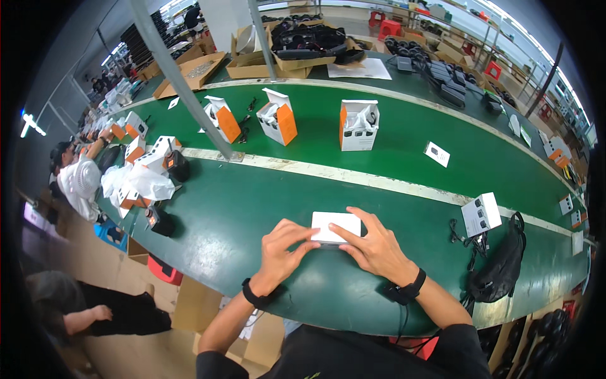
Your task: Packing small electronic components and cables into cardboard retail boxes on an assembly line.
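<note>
A small white box [333,220] lies flat on the green table in front of me, between my two hands. At its left side, the thumb and fingers of my left hand [285,245] press together on the edge. My right hand [377,247] grips the right end, with a finger across the top face, another reaching over the far corner and the thumb at the near edge. The box's near side is partly hidden by my fingers. Black bands sit on both wrists.
Three open white-and-orange boxes [358,126] stand on the green conveyor beyond a pale rail [303,167]; a card [437,153] lies there. To my right are a black pouch [502,268], cables and a white box [481,215]. A metal post [183,82] rises left, near walkie-talkies [159,220] and a co-worker.
</note>
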